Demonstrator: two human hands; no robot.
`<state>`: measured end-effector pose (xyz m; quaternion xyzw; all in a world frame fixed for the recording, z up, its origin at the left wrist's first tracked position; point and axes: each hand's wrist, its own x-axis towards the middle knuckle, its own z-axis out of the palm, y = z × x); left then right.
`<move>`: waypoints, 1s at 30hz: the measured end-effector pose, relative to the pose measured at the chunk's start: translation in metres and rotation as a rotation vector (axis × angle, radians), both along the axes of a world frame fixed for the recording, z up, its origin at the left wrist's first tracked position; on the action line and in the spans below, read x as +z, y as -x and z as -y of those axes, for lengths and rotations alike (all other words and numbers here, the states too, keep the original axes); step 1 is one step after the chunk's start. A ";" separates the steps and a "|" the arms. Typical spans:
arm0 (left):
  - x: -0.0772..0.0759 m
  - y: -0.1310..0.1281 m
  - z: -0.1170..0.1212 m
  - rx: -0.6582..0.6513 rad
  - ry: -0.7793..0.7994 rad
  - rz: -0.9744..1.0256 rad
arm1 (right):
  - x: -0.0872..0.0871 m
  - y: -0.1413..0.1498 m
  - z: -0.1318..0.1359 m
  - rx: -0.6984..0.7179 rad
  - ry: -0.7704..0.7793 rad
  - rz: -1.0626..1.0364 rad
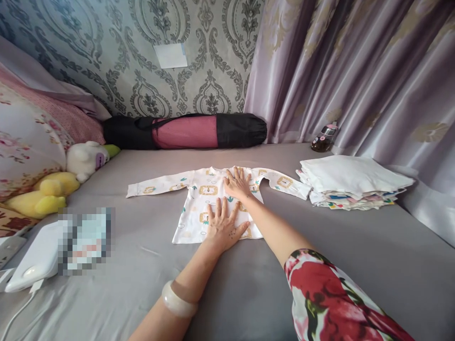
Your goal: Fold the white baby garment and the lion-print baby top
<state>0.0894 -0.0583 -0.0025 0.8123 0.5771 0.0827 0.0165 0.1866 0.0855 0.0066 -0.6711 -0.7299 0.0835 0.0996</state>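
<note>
A small white long-sleeved shirt (199, 199) with a lion print lies spread flat on the grey bed sheet (270, 284), both sleeves stretched out sideways. My left hand (223, 223) rests flat on its lower hem, fingers stretched out and apart. My right hand (237, 183) lies flat on the chest near the collar, fingers spread. Neither hand holds anything. A pale bangle (177, 300) sits on my left wrist.
A stack of folded clothes (350, 183) lies at the right, touching the shirt's right sleeve. A black and pink rolled bag (185, 131) lies along the wall. Plush toys (59, 182) and pillows sit at the left, a white device (33, 260) near the front left, a dark bottle (324, 139) by the curtain.
</note>
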 end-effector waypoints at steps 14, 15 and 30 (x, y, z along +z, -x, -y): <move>0.017 0.001 0.001 0.017 0.123 -0.012 | 0.032 -0.051 0.039 0.109 -0.122 -0.356; 0.016 0.001 0.001 0.019 0.111 -0.024 | 0.035 -0.062 0.045 0.095 -0.136 -0.354; 0.009 0.001 -0.001 0.026 0.054 -0.052 | 0.051 -0.197 0.084 -0.524 0.065 0.103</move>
